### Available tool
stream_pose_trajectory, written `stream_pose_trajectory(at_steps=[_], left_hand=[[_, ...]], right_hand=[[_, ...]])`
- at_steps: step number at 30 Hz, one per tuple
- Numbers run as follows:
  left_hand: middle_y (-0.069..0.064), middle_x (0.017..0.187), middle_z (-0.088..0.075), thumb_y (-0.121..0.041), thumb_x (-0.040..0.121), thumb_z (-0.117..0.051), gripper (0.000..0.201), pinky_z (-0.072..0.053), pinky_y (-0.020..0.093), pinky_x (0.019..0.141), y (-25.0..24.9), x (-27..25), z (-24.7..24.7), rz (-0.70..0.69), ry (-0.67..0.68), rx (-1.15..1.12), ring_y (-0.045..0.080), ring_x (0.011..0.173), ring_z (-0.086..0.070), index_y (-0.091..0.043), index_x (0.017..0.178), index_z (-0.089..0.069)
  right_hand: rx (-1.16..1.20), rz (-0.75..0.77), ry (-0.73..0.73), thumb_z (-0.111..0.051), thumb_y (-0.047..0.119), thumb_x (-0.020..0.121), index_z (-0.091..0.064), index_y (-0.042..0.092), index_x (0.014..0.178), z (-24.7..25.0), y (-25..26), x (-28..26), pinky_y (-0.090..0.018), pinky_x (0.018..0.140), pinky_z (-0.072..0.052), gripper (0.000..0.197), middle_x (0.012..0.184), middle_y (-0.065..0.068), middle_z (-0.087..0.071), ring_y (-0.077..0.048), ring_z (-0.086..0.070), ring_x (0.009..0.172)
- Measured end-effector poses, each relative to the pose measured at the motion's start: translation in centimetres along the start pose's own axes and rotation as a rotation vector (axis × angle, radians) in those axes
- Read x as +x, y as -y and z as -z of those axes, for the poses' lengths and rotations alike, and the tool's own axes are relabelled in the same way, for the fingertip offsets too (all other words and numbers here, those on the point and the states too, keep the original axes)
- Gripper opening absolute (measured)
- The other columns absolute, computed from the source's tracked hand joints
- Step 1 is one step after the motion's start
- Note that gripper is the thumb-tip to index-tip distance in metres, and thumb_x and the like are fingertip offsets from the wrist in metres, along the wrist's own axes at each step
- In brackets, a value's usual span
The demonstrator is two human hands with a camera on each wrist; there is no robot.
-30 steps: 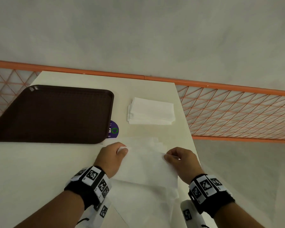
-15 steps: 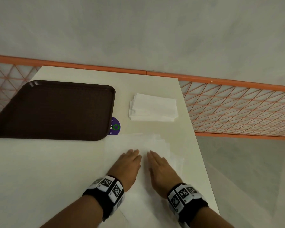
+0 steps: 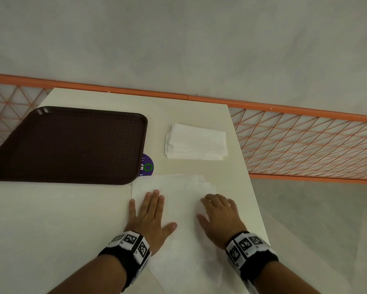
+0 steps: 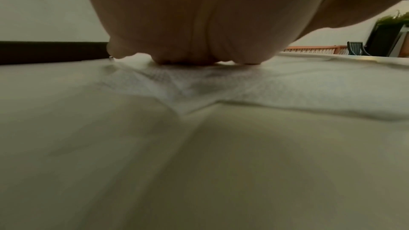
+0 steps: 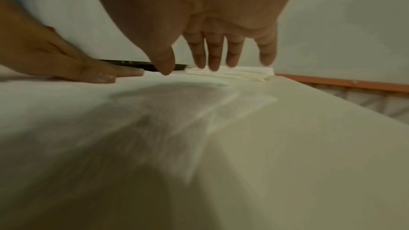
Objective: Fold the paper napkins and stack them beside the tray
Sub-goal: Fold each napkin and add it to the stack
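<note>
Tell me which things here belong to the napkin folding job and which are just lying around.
Part of the job: napkin being flattened, folded napkin stack, brown tray, left hand, right hand.
Lying about: purple sticker, orange mesh railing.

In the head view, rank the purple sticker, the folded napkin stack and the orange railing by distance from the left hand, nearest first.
1. purple sticker, just ahead of the left hand, by the tray's corner.
2. folded napkin stack, ahead and to the right.
3. orange railing, beyond the table's far edge.

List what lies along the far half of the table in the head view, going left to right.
Brown tray → purple sticker, partly under the tray's edge → stack of folded napkins → orange mesh railing beyond the table's edge.
</note>
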State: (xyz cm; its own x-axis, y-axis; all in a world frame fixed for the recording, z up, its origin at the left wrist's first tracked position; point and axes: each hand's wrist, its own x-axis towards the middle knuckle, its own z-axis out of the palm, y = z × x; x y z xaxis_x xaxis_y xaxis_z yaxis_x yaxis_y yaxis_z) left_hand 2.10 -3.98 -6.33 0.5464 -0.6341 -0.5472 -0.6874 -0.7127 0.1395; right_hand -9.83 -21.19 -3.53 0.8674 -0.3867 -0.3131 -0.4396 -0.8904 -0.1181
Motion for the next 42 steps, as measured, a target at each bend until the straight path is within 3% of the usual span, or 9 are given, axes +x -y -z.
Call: stream_pose_trajectory(at_steps=[13, 16, 19, 21, 24, 30, 33, 36, 42], left_hand=[[-0.001, 0.134, 0.049, -0.074, 0.037, 0.044, 0.12, 0.012, 0.06, 0.113, -0.3, 0.0, 0.2, 0.023, 0.018, 0.002, 0.015, 0.128, 0.039, -0.012, 0.138, 0.031], [0.003, 0.141, 0.044, -0.078, 0.081, -0.006, 0.097, 0.008, 0.061, 0.112, -0.7, 0.1, 0.8, 0.028, -0.029, 0.054, 0.021, 0.14, 0.031, -0.012, 0.149, 0.018], [0.003, 0.157, 0.025, -0.06, 0.092, -0.041, 0.083, 0.005, 0.059, 0.113, -1.0, 0.5, 2.9, -0.096, -0.082, 0.076, 0.026, 0.146, 0.019, -0.019, 0.152, -0.002], [0.001, 0.158, -0.017, -0.047, 0.093, -0.049, 0.057, -0.006, 0.053, 0.118, -0.7, 0.6, 4.4, -0.176, -0.052, 0.001, 0.024, 0.147, -0.011, -0.025, 0.144, -0.033], [-0.002, 0.112, -0.063, -0.036, 0.091, -0.057, 0.024, -0.045, 0.035, 0.097, 0.1, 0.5, 6.3, -0.21, -0.018, -0.277, 0.019, 0.107, -0.058, -0.023, 0.11, -0.063], [-0.01, 0.088, -0.07, -0.028, 0.081, -0.074, 0.015, -0.05, 0.018, 0.074, 1.0, 1.4, 9.0, -0.184, -0.057, -0.744, 0.003, 0.081, -0.064, -0.022, 0.094, -0.072], [0.005, 0.086, -0.074, -0.022, 0.079, -0.077, 0.012, -0.055, 0.036, 0.08, 0.9, 2.3, 9.3, -0.131, -0.036, -1.048, 0.021, 0.081, -0.07, -0.016, 0.088, -0.074], [0.012, 0.092, -0.074, -0.027, 0.072, -0.08, 0.014, -0.054, 0.049, 0.085, 0.7, 2.9, 9.4, -0.1, -0.019, -1.213, 0.033, 0.09, -0.07, -0.02, 0.083, -0.075], [0.014, 0.091, -0.071, -0.013, 0.084, -0.071, 0.015, -0.054, 0.032, 0.073, 0.6, 3.8, 10.0, -0.11, 0.045, -1.349, 0.023, 0.08, -0.067, -0.004, 0.096, -0.072]], right_hand=[[0.104, -0.04, 0.291, -0.064, 0.034, 0.084, -0.053, 0.025, 0.126, 3.0, 2.6, 2.4, -0.032, 0.088, -0.048, 0.044, 0.123, -0.003, -0.059, -0.026, -0.059, 0.11], [-0.048, 0.128, 0.241, -0.054, 0.022, 0.09, -0.054, 0.022, 0.123, 3.1, 3.3, 1.3, -0.036, 0.084, -0.048, 0.032, 0.117, -0.006, -0.059, -0.03, -0.06, 0.105], [-0.103, 0.253, 0.207, -0.054, 0.02, 0.092, -0.057, 0.021, 0.116, 3.6, 3.6, 0.8, -0.038, 0.082, -0.049, 0.024, 0.112, -0.005, -0.059, -0.029, -0.06, 0.101], [0.02, 0.248, 0.205, -0.059, 0.024, 0.089, -0.061, 0.023, 0.113, 4.6, 3.0, 0.8, -0.032, 0.079, -0.046, 0.024, 0.109, 0.0, -0.061, -0.023, -0.059, 0.098], [0.472, 0.124, 0.195, -0.075, 0.02, 0.078, -0.069, 0.023, 0.091, 6.3, 0.2, 0.9, -0.018, 0.065, -0.042, 0.014, 0.08, 0.01, -0.062, -0.005, -0.055, 0.07], [1.377, -0.194, 0.193, -0.075, -0.004, 0.074, -0.067, 0.006, 0.076, 6.4, -3.8, 0.3, -0.031, 0.061, -0.052, 0.013, 0.074, -0.013, -0.066, -0.023, -0.06, 0.065], [1.646, -0.3, 0.012, -0.076, 0.006, 0.066, -0.066, 0.006, 0.08, 5.6, -4.0, 1.0, -0.033, 0.06, -0.054, 0.017, 0.078, -0.012, -0.066, -0.022, -0.061, 0.068], [1.754, -0.343, -0.068, -0.075, 0.016, 0.065, -0.069, 0.009, 0.094, 5.3, -4.2, 1.9, -0.035, 0.069, -0.057, 0.031, 0.087, -0.009, -0.069, -0.022, -0.064, 0.077], [1.638, -0.33, 0.014, -0.073, 0.023, 0.072, -0.073, 0.005, 0.1, 4.9, -4.6, 2.2, -0.042, 0.076, -0.058, 0.034, 0.094, -0.014, -0.074, -0.025, -0.068, 0.082]])
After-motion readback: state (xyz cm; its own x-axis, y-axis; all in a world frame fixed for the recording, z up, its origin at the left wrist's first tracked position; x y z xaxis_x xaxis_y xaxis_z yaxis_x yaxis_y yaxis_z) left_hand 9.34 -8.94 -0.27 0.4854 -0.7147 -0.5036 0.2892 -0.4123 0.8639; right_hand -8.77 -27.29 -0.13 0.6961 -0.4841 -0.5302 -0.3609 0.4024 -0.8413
